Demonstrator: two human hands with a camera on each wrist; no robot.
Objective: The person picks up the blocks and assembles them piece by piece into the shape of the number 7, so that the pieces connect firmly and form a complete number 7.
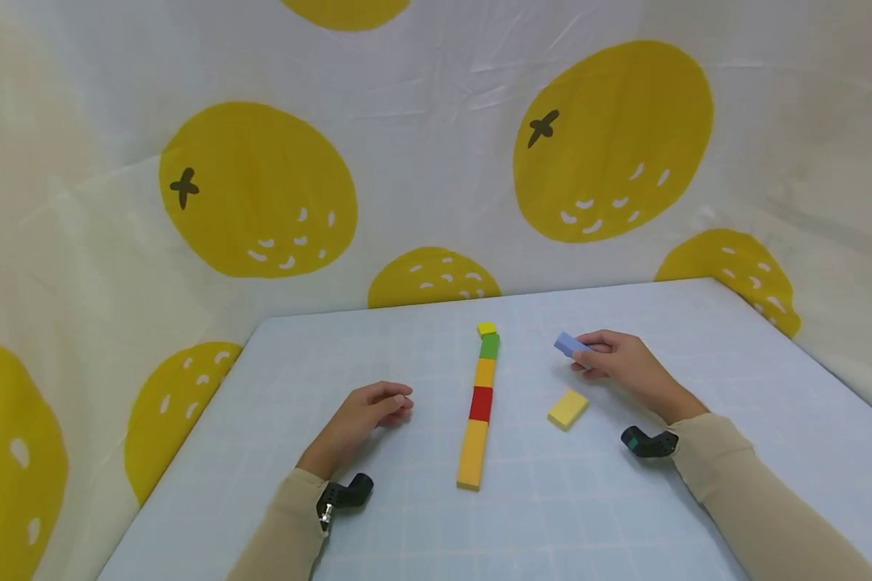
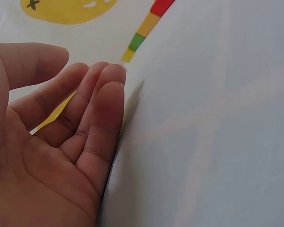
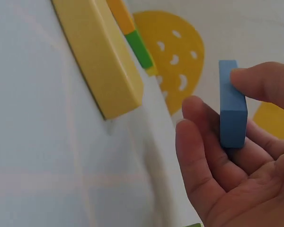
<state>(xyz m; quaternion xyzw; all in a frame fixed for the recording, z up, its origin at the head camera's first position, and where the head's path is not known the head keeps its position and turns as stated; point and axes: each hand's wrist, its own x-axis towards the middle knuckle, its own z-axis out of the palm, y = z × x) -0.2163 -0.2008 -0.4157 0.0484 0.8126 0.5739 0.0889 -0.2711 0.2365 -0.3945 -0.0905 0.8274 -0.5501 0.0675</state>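
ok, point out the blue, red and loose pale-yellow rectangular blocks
Blue rectangular block (image 3: 231,101), right wrist view: on its upper face.
Red rectangular block (image 1: 481,403), head view: middle of its top face.
Pale-yellow rectangular block (image 1: 568,407), head view: middle of its top face.

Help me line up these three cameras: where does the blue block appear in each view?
Head: the blue block is right of centre, held in the right grip.
Left wrist: not in this picture.
Right wrist: right of centre, held in that same grip.
Shared landmark: the green block next to the small yellow block, visible in all three.
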